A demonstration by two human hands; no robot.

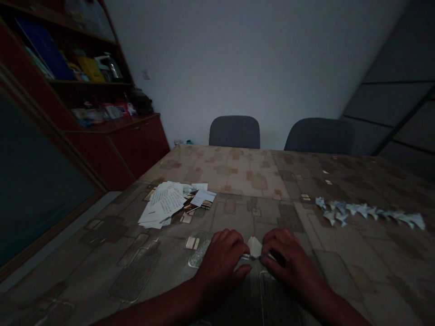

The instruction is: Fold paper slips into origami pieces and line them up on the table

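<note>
A small piece of folded paper [254, 248], pale with a pointed top and a reddish tip, lies on the table between my two hands. My left hand [226, 258] has its fingers curled onto the paper's left side. On the right side, my right hand [285, 256] pinches the paper between thumb and fingers. Both hands partly cover it, so its lower folds are hard to make out. Left of the hands sits a loose stack of printed paper sheets [161, 206]. Several folded paper pieces [363, 210] stand in an uneven row at the right.
A patterned cloth covers the table [238, 170]. Two grey chairs, one near the middle [234, 131] and one at the right [319, 134], stand at its far edge. A dark red cabinet [136, 145] with laden shelves is at the left, before a plain wall.
</note>
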